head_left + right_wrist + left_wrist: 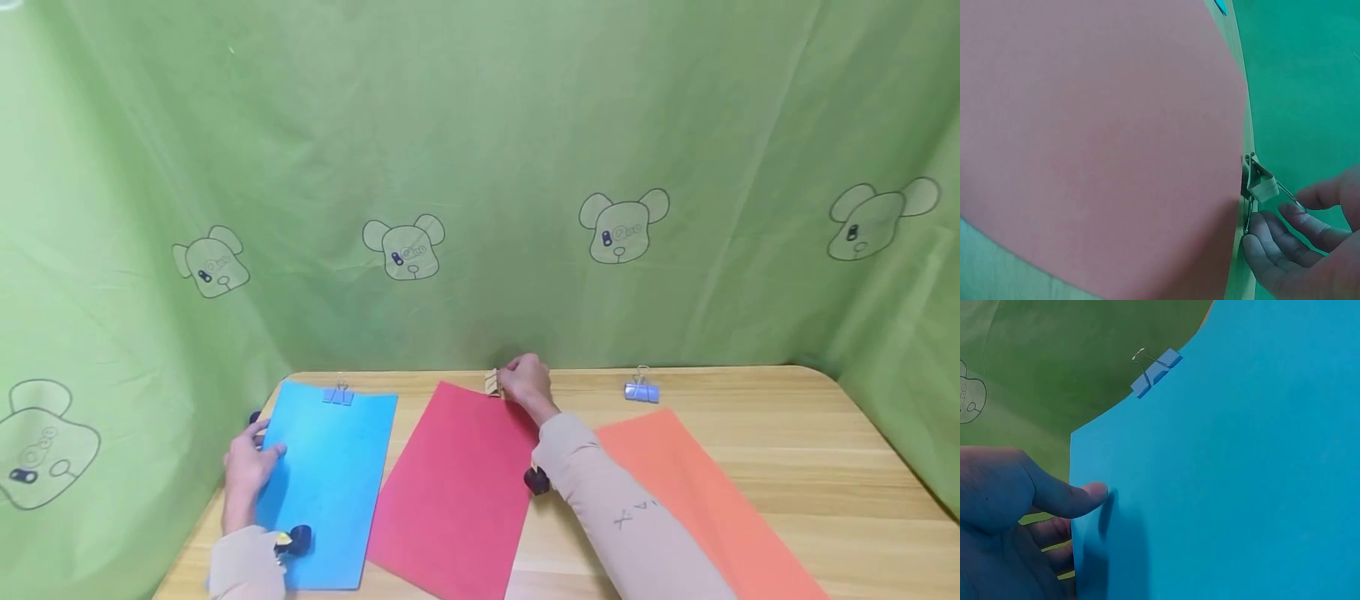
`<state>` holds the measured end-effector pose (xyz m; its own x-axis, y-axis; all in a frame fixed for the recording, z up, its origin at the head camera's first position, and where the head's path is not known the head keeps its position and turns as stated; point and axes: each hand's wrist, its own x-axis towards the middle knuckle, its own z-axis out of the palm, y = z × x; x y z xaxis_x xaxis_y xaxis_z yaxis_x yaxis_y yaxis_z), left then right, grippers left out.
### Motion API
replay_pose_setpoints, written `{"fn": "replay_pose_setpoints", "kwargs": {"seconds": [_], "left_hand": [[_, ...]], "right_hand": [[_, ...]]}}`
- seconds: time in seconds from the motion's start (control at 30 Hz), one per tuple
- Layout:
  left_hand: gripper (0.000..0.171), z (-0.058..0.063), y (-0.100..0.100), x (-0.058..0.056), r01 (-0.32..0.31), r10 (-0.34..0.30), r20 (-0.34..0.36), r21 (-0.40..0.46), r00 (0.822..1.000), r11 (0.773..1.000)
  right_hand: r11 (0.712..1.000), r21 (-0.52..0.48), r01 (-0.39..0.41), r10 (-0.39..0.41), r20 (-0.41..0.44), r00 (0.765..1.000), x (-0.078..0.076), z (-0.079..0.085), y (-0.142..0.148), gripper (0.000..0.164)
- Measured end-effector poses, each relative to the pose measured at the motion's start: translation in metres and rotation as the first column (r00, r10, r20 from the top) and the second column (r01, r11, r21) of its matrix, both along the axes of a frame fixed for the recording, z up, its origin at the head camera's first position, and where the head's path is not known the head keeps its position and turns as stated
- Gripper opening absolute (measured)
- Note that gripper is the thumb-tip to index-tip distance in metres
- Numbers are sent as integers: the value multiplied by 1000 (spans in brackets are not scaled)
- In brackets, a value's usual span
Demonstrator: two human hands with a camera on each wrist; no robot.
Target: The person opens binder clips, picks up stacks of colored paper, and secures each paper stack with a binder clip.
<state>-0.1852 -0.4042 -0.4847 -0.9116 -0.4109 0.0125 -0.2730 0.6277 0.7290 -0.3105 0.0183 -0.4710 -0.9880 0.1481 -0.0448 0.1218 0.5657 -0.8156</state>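
fingertips (1319, 234) of our right hand (527, 379) pinch the wire handles of a beige binder clip (492, 382); the handles stand apart under our grip, and the clip sits at the far edge of the red sheet (457, 492), by the table's back rim; whether its mouth bites the paper we cannot tell; our left hand (251, 467) holds the blue sheet (330, 483) by its left side, thumb (1088, 499) laid on top near the edge, the other fingers passing behind it; a blue binder clip (338, 397) is clamped on that sheet's far edge, its wire loop pointing away from us; the red sheet lies slanted between the blue one and the orange sheet (697, 500), which runs partly under our right sleeve (607, 508); past the orange sheet's far edge, and apart from it, rests a purple binder clip (642, 392) with its wires raised; we wear pale sleeves, the right one marked with dark scribbles, and a small black device (300, 540) at the left wrist; under everything spreads the wooden table (810, 450), and around it hangs a green curtain (495, 125) printed with bear heads (619, 229).
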Motion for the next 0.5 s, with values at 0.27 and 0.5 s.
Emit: {"fn": "replay_pose_setpoints", "kwargs": {"seconds": [0.27,0.5], "left_hand": [[54,10,2,2,35,-36,11,29,999,999],[54,13,2,3,110,-113,84,38,990,993]], "right_hand": [[996,-81,-29,24,-62,998,3,11,18,17],[992,-50,-114,108,-109,988,6,26,39,17]]}}
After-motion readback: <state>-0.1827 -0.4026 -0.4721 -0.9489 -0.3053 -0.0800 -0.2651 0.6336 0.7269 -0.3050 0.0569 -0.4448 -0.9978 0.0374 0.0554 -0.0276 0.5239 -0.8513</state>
